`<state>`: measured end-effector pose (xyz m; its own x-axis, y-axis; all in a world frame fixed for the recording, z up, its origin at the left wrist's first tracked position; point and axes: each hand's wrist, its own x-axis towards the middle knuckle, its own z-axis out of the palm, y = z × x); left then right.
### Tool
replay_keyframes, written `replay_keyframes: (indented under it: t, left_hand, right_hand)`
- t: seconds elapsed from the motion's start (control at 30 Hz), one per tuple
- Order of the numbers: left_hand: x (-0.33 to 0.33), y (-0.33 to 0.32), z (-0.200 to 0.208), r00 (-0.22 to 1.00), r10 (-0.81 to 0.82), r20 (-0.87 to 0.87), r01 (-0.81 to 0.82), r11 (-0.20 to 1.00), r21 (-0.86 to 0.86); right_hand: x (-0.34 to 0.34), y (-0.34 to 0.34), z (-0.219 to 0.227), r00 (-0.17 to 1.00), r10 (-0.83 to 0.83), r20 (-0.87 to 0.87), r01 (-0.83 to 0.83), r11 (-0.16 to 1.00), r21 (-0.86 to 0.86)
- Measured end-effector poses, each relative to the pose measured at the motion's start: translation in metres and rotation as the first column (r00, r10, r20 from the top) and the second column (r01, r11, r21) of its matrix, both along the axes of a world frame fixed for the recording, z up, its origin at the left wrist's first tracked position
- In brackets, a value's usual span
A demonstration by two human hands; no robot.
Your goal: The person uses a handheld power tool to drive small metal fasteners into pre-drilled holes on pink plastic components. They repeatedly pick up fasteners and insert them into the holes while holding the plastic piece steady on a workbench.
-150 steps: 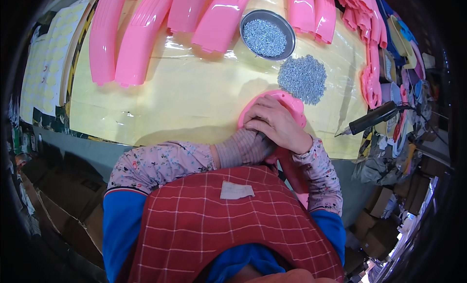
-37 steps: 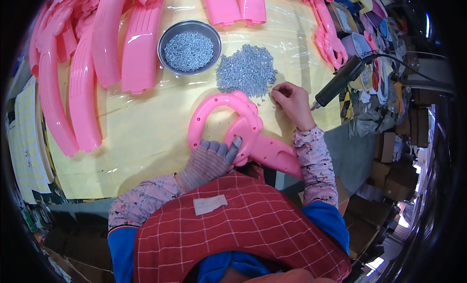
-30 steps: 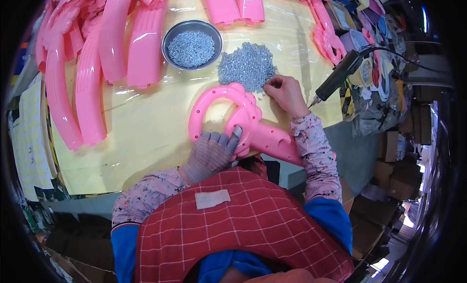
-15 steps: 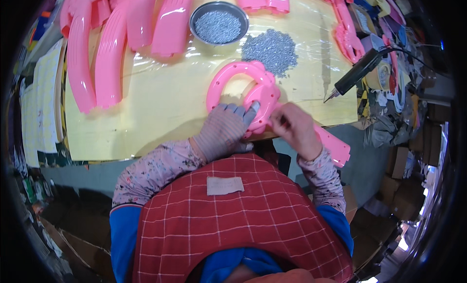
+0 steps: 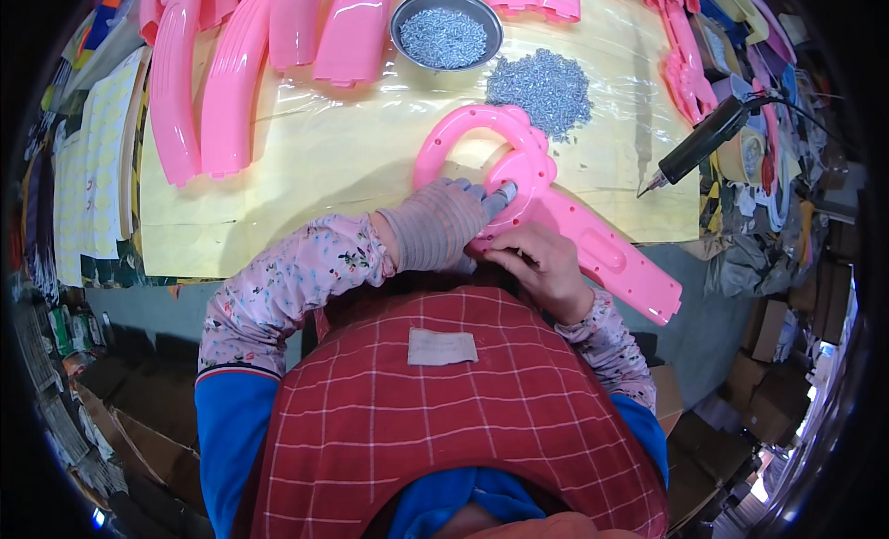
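A pink plastic piece [image 5: 607, 247] with a ring-shaped end, a long flat handle and small holes lies at the table's near edge. My left hand [image 5: 433, 226], in a grey glove with pale tape on a finger, grips it at the ring end. My bare right hand [image 5: 546, 266] is at the piece's near side, thumb and fingers pinched together; whatever is between them is too small to make out. Just beyond the piece spreads a pile of small silver screws [image 5: 540, 90]. A metal bowl [image 5: 402, 41] holding more screws stands behind it.
A black electric screwdriver [image 5: 708, 139] hangs tip-down by its cable on the right. Long pink plastic parts [image 5: 231, 104] lie at the far left, and more pink parts [image 5: 687, 85] at the far right. Sheets of round stickers [image 5: 100, 159] sit at the left edge.
My right hand has moved from beside the handle toward me and left, to the piece's near edge, uncovering the handle. The whole view has shifted slightly.
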<state>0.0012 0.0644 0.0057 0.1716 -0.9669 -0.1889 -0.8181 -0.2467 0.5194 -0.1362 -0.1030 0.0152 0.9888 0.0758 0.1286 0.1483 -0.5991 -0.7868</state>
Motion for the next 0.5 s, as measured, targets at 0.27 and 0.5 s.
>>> replay_keyframes:
  t: [0.27, 0.5]
  left_hand:
    - [0.008, -0.001, 0.015, 0.996, -0.025, -0.087, 0.03, 0.998, 0.056]
    - [-0.012, 0.005, -0.001, 0.986, 0.082, 0.144, -0.075, 0.996, -0.051]
  right_hand:
    - [0.013, 0.015, -0.003, 0.979, -0.022, 0.202, 0.059, 0.982, -0.18]
    - [0.029, -0.155, 0.066, 0.381, -0.726, 0.572, 0.817, 0.554, 0.159]
